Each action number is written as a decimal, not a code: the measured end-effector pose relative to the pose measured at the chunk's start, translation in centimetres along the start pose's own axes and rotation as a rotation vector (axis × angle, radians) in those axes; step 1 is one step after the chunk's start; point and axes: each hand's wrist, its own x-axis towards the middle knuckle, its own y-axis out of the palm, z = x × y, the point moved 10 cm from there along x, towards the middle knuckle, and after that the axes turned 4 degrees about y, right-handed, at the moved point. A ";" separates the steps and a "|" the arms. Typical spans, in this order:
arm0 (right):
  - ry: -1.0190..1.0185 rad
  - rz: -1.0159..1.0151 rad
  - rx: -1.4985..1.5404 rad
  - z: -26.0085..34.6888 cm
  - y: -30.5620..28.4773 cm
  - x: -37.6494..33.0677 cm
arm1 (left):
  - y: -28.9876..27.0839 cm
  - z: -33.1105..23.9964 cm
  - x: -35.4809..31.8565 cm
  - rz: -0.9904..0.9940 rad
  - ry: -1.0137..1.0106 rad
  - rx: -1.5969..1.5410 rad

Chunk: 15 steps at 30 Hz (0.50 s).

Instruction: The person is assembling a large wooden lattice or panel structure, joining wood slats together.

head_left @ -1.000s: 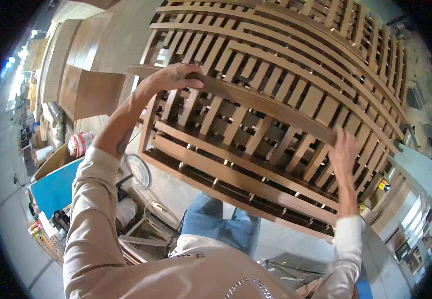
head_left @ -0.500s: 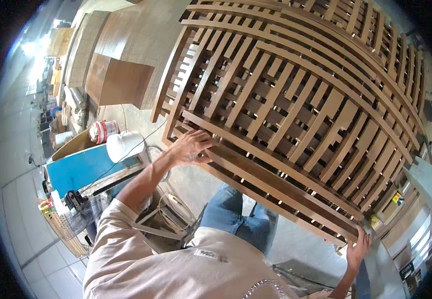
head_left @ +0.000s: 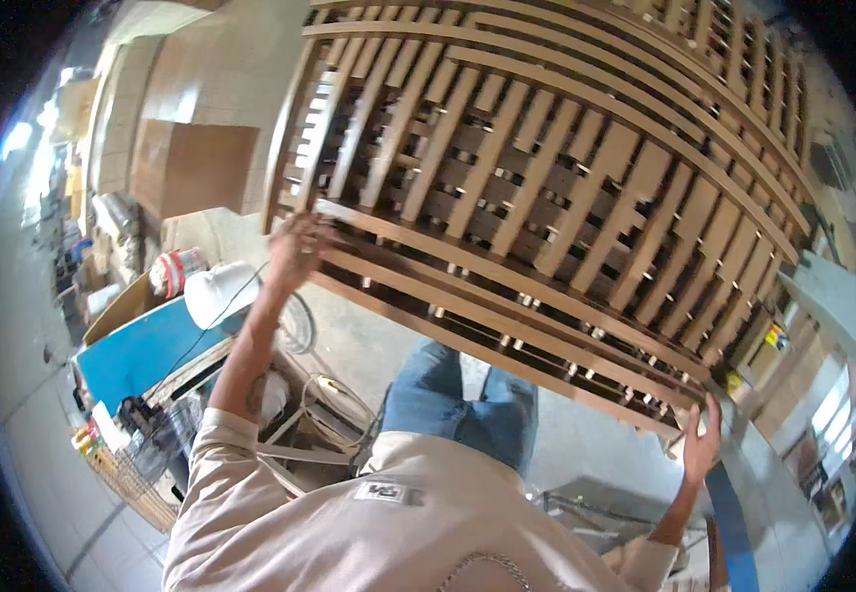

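Head view: left hand (head_left: pixel 295 252) at ten o'clock, fingers curled onto the near left edge of a large wooden slatted frame (head_left: pixel 566 178) filling twelve to three. Right hand (head_left: pixel 701 442) at four o'clock, fingers spread open against the frame's lower right corner. Bare floor (head_left: pixel 388 340) below the edge.

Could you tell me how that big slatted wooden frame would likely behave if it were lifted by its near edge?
The slatted wooden frame is probably stiff but heavy: many crossed slats. Being so wide, it may swing, so the left hand and right hand sit far apart.
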 end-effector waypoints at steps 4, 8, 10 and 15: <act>0.470 -0.105 0.417 -4.9 2.4 -2.0 | -1.7 11.2 -2.2 -0.052 -0.439 -0.353; 0.483 -0.194 0.865 -4.2 4.2 -3.3 | -2.3 13.9 -3.5 0.126 -0.311 -0.214; 0.425 -0.250 0.917 -3.5 3.6 -3.5 | -0.7 12.0 -2.6 0.210 -0.464 -0.275; 0.474 -0.252 0.832 -1.6 2.9 -3.8 | -1.8 7.6 -2.7 0.161 -0.016 -0.034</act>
